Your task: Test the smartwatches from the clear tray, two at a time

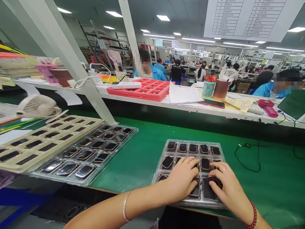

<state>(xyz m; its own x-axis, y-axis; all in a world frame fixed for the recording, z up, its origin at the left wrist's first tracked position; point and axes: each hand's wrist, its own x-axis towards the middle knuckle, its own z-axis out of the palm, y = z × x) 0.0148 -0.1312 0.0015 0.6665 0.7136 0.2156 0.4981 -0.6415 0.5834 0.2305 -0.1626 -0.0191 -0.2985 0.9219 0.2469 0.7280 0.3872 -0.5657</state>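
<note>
In front of me lies a clear plastic tray (156, 173) with rows of dark, rounded smartwatch bodies, such as one smartwatch (205, 164) with a copper-coloured edge. My left hand (182, 178) lies over the tray's middle, its thumb apart from the bent fingers. It touches the watches there and hides some of them; nothing shows lifted in it. My right hand (226, 181) is at the tray's right side. Its thumb and fingers are closed around a smartwatch (211, 180) that sits tilted over a near compartment.
At left, another clear tray of watches (84, 171) lies beside a beige tray (21, 171) with dark screens. A white fan (39, 106) stands behind. A black cable (247, 165) lies right on the green mat. The shelf (152, 105) holds a red foam tray (143, 90) and cups.
</note>
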